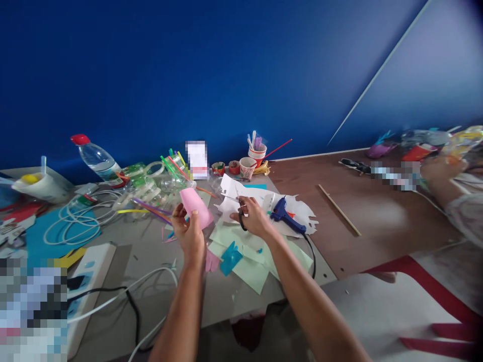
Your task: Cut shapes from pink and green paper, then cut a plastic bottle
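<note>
Shows left hand raised over the grey surface, grip pinching the lower edge of a pink sheet held upright. Shows right hand just beside it, grip closed through the black handles of scissors. Places blue glue gun and pale green sheets on the surface beneath.
</note>
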A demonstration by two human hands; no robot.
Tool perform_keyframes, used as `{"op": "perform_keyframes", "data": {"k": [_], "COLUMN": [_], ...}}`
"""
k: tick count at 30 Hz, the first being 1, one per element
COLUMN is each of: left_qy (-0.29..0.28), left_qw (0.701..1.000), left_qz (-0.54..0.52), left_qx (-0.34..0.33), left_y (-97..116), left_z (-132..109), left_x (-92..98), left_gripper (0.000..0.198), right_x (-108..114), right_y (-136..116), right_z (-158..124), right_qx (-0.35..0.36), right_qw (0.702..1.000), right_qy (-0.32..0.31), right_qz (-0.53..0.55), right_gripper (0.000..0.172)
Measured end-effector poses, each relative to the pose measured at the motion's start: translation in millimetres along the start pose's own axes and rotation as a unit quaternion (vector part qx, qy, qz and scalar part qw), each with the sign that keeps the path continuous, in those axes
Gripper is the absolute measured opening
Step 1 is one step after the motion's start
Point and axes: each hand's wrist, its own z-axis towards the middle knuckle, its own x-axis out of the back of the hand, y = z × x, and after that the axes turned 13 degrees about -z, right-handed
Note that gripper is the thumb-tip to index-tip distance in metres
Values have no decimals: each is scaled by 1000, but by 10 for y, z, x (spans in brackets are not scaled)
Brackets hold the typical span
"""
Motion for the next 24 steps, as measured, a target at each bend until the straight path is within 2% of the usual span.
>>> {"op": "perform_keyframes", "data": {"k": [4,8,10,14,16,18,24], "left_qy": [-9,1,13,10,10,14,20], "left_qw": [998,996,995,992,992,993,994], "left_qz": [-45,-69,-80,-104,-98,-90,-72], "left_qx": [47,60,56,76,79,81,76], "left_y": [123,224,245,250,240,219,108], "left_z": [-58,-63,-44,-17,-16,-13,31], "left_x": [-84,-124,-118,-91,-79,-71,-32], "left_gripper": [38,35,32,31,32,33,35], "right_x": [99,190,180,56,1,-15,112], "right_y": [-322,-483,-429,-134,16,126,298], "right_z": [-160,-571,-817,-1160,-1224,-1242,-1218], "right_qx": [41,143,204,269,294,313,338], "right_qw": [999,989,977,951,937,926,905], "right_qy": [-19,-32,-53,-139,-171,-177,-183], "right_qz": [-26,-35,-30,-67,-79,-113,-185], "right_gripper": [50,48,50,61,63,61,55]}}
